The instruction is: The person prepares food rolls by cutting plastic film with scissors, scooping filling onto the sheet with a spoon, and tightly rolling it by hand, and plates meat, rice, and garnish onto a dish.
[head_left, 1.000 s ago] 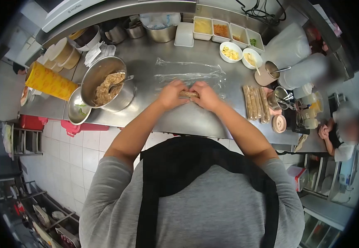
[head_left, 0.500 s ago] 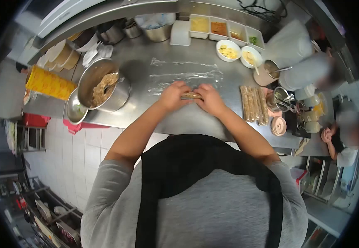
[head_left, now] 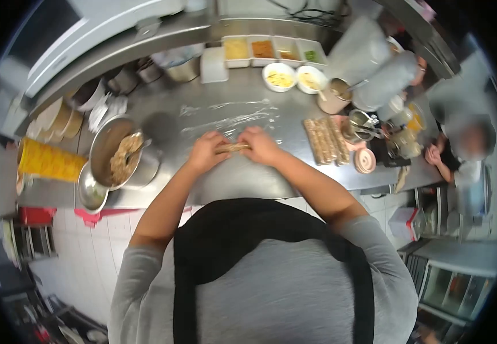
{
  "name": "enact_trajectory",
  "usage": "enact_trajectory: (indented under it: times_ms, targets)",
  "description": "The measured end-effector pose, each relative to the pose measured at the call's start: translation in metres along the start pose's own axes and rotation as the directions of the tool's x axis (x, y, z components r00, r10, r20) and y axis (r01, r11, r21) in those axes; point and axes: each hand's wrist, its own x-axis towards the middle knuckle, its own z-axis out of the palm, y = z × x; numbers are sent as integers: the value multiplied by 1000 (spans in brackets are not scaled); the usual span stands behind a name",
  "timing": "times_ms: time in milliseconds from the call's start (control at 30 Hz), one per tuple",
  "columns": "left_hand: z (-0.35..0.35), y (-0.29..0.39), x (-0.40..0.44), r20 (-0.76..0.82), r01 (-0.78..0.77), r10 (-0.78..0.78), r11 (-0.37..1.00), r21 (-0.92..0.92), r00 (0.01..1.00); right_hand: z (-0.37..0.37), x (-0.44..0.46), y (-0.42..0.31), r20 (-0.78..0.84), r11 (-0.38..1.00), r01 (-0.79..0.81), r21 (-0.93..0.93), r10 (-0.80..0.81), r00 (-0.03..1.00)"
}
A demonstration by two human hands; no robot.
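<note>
Between my two hands lies a short brown roll [head_left: 233,148] at the near edge of clear plastic film [head_left: 231,118] spread on the steel counter. My left hand [head_left: 207,151] is closed round the roll's left end, and my right hand [head_left: 257,145] round its right end. Several long wrapped rolls [head_left: 325,141] rest side by side to the right. On the left, a deep steel pot [head_left: 111,157] holds a brown mixture [head_left: 126,159] and a spoon.
A small steel bowl [head_left: 92,189] and a yellow patterned roll [head_left: 52,160] are left of the pot. Behind the film stand two white bowls [head_left: 279,77] and filled white trays [head_left: 262,51]. Bottles, a utensil pot and a pink lid [head_left: 365,160] are right. Another person's hands [head_left: 433,153] show far right.
The camera view has turned and shifted, so the counter things appear further left. Both my hands stay on the roll, with more of its middle visible between them.
</note>
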Motion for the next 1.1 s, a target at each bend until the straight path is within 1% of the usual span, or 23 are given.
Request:
enact_trajectory:
  times_ms: [33,67,133,167,233,267,333,433,467,533,567,633,667,733,833,867,933,967,1067,1100]
  targets:
    - [5,-10,-6,-13,-16,16,1000,-16,1000,-1,-2,-2,-32,1000,7,3,-7,999]
    - [9,-17,-13,-23,-35,34,999,-36,999,-6,-2,-4,17,1000,-1,31,1,1000]
    - [-1,-13,-12,35,41,-38,994,-96,999,-15,2,-7,106,997,-31,69,23,994]
    - [-5,-12,-11,61,67,-60,990,-123,996,-13,3,-13,68,1000,10,29,-12,998]
    - [2,-14,-20,-63,-15,11,997,-70,998,-11,0,-24,-13,995,82,-57,-83,996]
    - [5,-15,-24,-116,-56,52,998,-39,992,-6,-1,-24,-30,996,70,-59,-72,997]
    - [5,-16,-21,-66,-46,47,999,17,997,3,-2,-25,-71,997,38,-66,-42,997]
    - [4,-4,-8,-18,-52,53,996,66,998,-8,3,-23,22,995,60,-81,-59,998]
    - [4,-2,-2,-10,-60,61,995,80,998,-7,3,-24,-2,993,56,-100,-56,998]
    - [10,-5,-1,-16,-41,41,999,26,999,-2,0,-28,-41,990,46,-132,-51,998]
    - [13,-7,-2,-17,-27,26,1000,-3,1000,-5,-1,-28,-41,996,36,-77,-39,998]
    - [5,-8,-7,8,-51,51,997,-50,999,-14,-4,-26,-38,999,19,37,-17,999]
    - [-1,-9,-8,8,-62,63,995,-72,998,-14,-9,-19,-67,999,38,13,-37,997]
    - [2,-20,-16,-25,-89,88,995,-41,996,-12,-25,-6,-115,995,91,-41,-95,989]
    - [6,-24,-17,-97,-106,108,994,26,989,-8,-25,-19,-208,968,78,-240,-130,970]
    - [5,-23,-15,-123,-111,117,992,54,986,-5,-23,-24,-200,963,94,-251,-146,969]
    - [2,-21,-11,-117,-34,43,996,83,992,2,-19,-33,-188,955,121,-272,-176,966]
    - [1,-18,-11,-109,4,7,995,96,994,6,-16,-31,-221,956,121,-266,-183,958]
    - [-2,-10,-6,-178,-86,108,988,127,978,5,-1,-21,-180,973,66,-221,-108,978]
    - [2,-12,-5,-169,-86,108,987,132,980,5,3,-18,-201,973,61,-222,-107,974]
